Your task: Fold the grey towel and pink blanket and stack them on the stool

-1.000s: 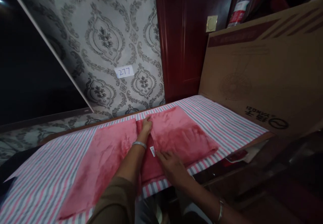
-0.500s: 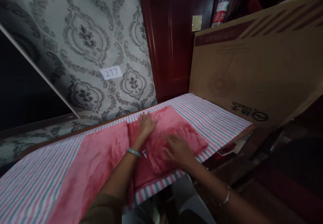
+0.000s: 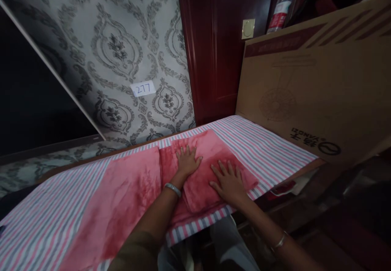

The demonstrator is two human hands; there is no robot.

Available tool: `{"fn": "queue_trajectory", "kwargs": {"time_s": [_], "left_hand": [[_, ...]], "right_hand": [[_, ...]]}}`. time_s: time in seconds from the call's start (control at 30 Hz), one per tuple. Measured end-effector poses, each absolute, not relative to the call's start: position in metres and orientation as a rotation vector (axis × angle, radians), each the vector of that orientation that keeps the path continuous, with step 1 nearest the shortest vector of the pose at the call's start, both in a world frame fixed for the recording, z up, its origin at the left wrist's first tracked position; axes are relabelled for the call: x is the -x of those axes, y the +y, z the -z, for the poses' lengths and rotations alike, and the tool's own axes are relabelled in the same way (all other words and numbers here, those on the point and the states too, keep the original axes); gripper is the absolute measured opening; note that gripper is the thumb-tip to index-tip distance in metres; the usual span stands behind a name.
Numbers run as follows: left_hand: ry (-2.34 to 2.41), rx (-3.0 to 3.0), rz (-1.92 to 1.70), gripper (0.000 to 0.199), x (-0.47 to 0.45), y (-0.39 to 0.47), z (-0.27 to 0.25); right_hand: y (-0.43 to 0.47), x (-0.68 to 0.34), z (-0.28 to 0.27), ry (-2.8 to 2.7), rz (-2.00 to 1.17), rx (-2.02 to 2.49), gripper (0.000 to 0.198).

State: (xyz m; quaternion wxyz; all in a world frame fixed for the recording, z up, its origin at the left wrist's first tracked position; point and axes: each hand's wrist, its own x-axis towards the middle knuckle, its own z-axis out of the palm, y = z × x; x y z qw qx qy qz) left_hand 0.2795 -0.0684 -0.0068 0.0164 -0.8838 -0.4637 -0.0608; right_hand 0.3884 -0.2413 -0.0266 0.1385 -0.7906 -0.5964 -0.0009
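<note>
A plush pink-red blanket [image 3: 128, 181] lies over the table, with its right part folded over into a flat panel and its left part spread wider. On the folded panel my left hand [image 3: 187, 161] rests flat, fingers spread. My right hand [image 3: 230, 183] also lies palm down on that panel, nearer its right front edge, with the fingers apart. Neither hand grips anything. Between the left part and the folded panel runs a darker red strip, partly hidden by my left forearm.
Under the blanket is a striped cloth [image 3: 262, 148] covering the table. A large cardboard box [image 3: 305, 87] stands at the right end, with a plastic bottle [image 3: 281, 14] behind it. A dark screen [image 3: 36, 87] stands at the left, against the patterned wall [image 3: 122, 30].
My right hand has gone from curled and blurred to flat and spread, slightly right on the blanket. My left hand has slid a little nearer me. The view has shifted slightly.
</note>
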Motion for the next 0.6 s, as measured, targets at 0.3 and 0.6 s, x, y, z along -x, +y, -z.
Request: {"fn": "queue_trajectory", "kwargs": {"time_s": [0.3,0.6], "left_hand": [[-1.46,2.778,0.151,0.072,-0.279,-0.069,0.004],[-1.295,2.979,0.024,0.068,-0.263,-0.088,-0.014]], "right_hand": [[-0.253,-0.34,0.051,-1.915,0.03,2.013,0.069],[-0.262,-0.379,0.02,-1.974,-0.157,1.787,0.041]]}}
